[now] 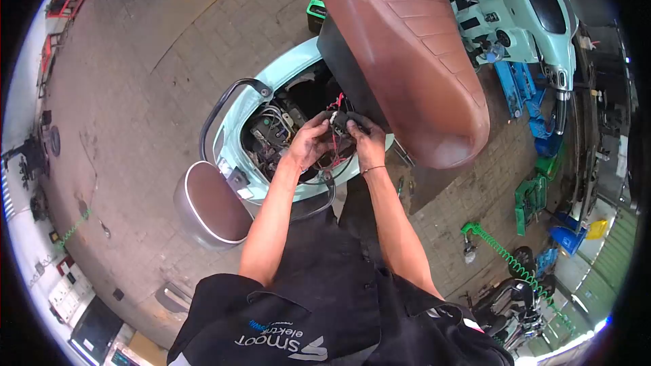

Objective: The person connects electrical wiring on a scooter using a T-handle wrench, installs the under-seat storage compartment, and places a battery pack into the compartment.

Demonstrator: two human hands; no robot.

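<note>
Over the open under-seat bay of a mint-green scooter [234,112], both my hands hold a small black part with wires, which looks like an electrical connector [340,120]. My left hand [309,142] pinches its left side, where a pale spot shows. On its right side, the fingers of my right hand [367,141] are closed, and dark smudges cover them. Red wires [337,102] run above and below the part. Left of my hands, cables and dark components [271,129] fill the bay. The brown seat [413,61] is tilted up beyond my right hand.
A black grab rail [220,112] curves along the scooter's left side, near a brown padded backrest [217,203]. Another mint-green scooter body [522,7] stands at upper right beside a blue stand [519,91]. A coiled green air hose [502,251] hangs at right above the paved floor.
</note>
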